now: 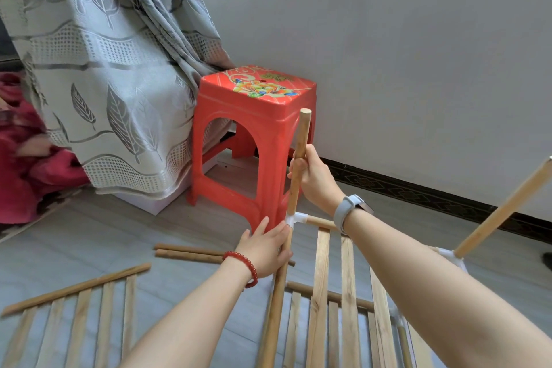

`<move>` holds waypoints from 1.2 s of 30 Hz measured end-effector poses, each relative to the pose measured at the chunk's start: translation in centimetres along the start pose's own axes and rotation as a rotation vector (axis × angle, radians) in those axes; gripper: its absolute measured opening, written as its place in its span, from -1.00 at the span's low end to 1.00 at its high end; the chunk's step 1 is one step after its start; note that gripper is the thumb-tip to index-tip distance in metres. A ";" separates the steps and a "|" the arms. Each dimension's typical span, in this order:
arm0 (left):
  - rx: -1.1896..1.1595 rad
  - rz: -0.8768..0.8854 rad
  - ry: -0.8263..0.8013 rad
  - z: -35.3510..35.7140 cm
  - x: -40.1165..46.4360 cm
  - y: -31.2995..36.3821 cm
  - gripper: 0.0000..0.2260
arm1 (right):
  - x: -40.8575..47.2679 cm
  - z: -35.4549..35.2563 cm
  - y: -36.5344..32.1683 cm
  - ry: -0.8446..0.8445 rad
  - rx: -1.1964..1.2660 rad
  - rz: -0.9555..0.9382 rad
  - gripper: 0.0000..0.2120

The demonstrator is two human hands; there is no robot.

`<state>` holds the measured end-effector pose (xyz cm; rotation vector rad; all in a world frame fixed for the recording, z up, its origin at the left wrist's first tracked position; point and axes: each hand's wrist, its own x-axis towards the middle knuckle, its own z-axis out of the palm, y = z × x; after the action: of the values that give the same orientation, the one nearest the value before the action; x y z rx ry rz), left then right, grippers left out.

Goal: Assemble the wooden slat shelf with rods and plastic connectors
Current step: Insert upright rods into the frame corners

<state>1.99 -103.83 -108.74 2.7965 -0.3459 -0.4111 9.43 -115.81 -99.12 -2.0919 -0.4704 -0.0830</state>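
Observation:
An upright wooden rod [301,143] stands in a white plastic corner connector [295,218] at the far left corner of a slat panel [322,278] lying on the floor. My right hand [313,176] grips this rod at mid-height. My left hand [265,248] holds the panel's left side rod [276,308] just below the connector. A second upright rod [504,209] rises from another white connector [449,255] at the right corner.
A red plastic stool [254,140] stands just behind the corner, against a grey curtain [119,69]. Two loose rods [191,252] lie on the floor by my left wrist. Another slat panel [80,308] lies at the lower left. The wall is close behind.

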 end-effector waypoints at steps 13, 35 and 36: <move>-0.125 -0.121 0.040 -2.8 -3.1 -1.3 -0.48 | -0.4 -1.6 -1.2 -0.015 -0.099 0.198 -0.81; -0.030 -0.583 0.716 -16.2 -36.9 -2.7 -0.77 | -13.9 1.6 -29.8 -0.586 -0.238 -0.201 -0.67; -0.029 -0.629 0.737 -15.7 -39.4 -2.7 -0.77 | -15.2 2.6 -31.1 -0.617 -0.229 -0.241 -0.66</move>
<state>-29.21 -86.53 -85.64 2.7252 0.6955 0.4954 -16.15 -103.54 -79.22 -2.2553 -1.1266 0.3970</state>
